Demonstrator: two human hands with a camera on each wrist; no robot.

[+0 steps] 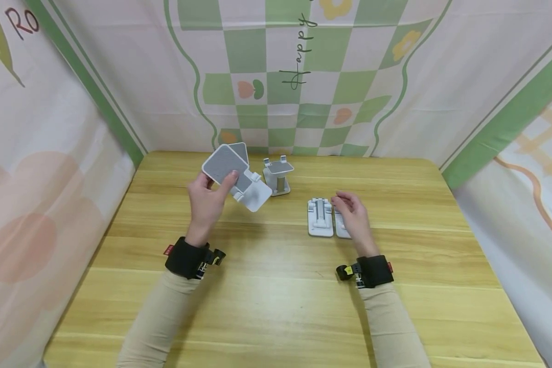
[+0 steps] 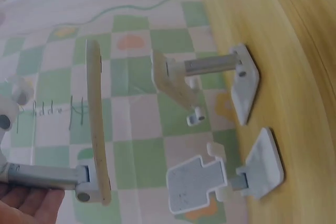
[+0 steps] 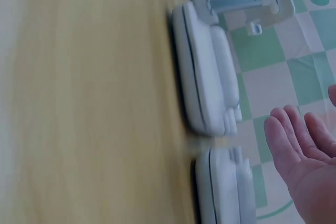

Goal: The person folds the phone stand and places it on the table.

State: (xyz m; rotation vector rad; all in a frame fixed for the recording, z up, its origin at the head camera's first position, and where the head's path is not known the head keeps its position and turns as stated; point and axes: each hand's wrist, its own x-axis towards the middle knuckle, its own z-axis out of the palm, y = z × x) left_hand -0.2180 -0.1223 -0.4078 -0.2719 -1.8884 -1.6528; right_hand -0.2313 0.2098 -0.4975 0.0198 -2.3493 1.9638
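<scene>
My left hand (image 1: 206, 203) grips an unfolded white phone stand (image 1: 222, 159) by its post, raised above the table, with the thumb over its grey pad. In the left wrist view, the fingers curl under the silver post (image 2: 44, 177) of this stand. My right hand (image 1: 356, 222) hovers over a folded phone stand (image 1: 341, 231), partly covering it in the head view. Its fingers are loosely bent and hold nothing, as the right wrist view also shows. Directly left of that stand lies another folded phone stand (image 1: 320, 231), flat on the table.
Two unfolded phone stands stand at the table's back: one (image 1: 280, 167) in plain sight, the other (image 1: 241, 150) mostly hidden behind the held one. Printed cloth (image 1: 285, 117) hangs close behind the wooden table (image 1: 276, 306), with more cloth along both sides.
</scene>
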